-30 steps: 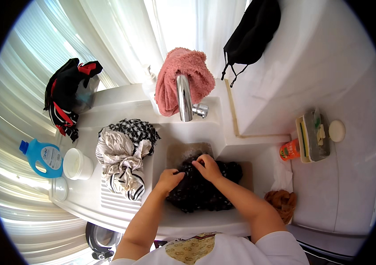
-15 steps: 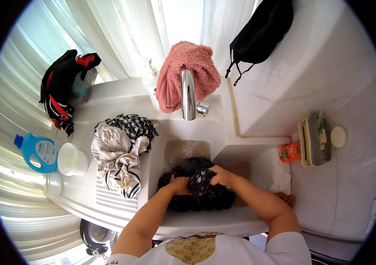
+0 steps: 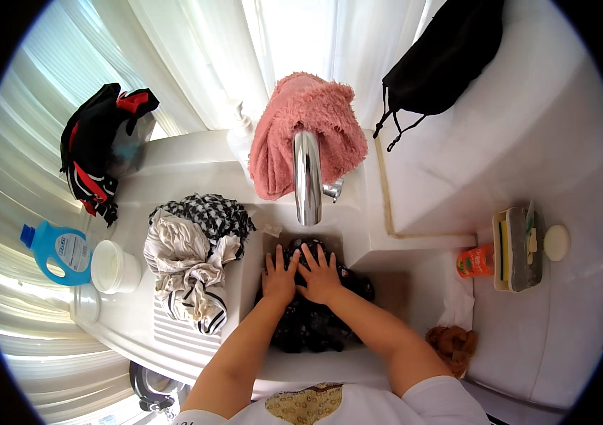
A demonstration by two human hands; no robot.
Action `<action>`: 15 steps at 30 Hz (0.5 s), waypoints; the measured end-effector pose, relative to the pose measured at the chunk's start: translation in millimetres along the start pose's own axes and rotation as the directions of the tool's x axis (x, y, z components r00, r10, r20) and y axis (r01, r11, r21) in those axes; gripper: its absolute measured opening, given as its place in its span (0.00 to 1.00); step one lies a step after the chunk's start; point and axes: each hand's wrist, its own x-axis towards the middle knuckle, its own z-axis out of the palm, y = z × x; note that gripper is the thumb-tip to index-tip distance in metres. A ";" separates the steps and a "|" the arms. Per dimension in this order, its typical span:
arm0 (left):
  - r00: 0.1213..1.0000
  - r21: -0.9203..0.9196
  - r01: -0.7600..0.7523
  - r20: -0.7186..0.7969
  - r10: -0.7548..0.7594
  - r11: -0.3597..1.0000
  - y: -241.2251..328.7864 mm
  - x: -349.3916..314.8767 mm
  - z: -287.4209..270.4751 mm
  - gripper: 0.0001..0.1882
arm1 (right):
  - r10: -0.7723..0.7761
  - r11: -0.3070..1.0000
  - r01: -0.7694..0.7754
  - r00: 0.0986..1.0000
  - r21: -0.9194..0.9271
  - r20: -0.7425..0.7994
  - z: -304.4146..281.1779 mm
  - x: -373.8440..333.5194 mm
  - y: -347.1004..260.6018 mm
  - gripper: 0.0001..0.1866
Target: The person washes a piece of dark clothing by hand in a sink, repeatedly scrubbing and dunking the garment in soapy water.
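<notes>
Curtains (image 3: pixel 181 64), white and pleated, hang behind the pale desk (image 3: pixel 131 304), into which the sink (image 3: pixel 358 365) is set. Dark patterned cloth (image 3: pixel 308 326) lies bunched in the basin, filling its left and middle. Left of the basin, pale cloth (image 3: pixel 181 248) sits heaped against black-and-white cloth (image 3: pixel 213 212). A pink towel (image 3: pixel 301 106) drapes around the chrome tap (image 3: pixel 307 177). Further left stands a blue jug (image 3: pixel 60 251). The left hand (image 3: pixel 279 276) and right hand (image 3: pixel 320 275) are side by side on the dark cloth, palms down, fingers spread apart rather than clamped. A white tub (image 3: pixel 116 268) stands beside the jug; an orange container (image 3: pixel 476 261) is at the right.
</notes>
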 end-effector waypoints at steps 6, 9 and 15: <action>0.999 -0.148 -0.048 -0.027 0.045 0.988 1.2 21.5 27.2 0.26 | 0.032 0.997 -0.039 0.995 0.065 0.099 45.2 21.4 28.4 0.33; 1.000 -0.281 0.008 0.007 -0.007 0.960 1.6 34.4 23.5 0.18 | 0.049 0.998 -0.054 0.985 0.024 0.166 39.1 38.0 27.8 0.34; 0.938 -0.938 0.220 0.128 -0.322 0.268 -10.1 36.9 29.1 0.20 | 0.318 0.867 -0.039 0.812 0.497 -0.490 45.0 35.5 35.5 0.30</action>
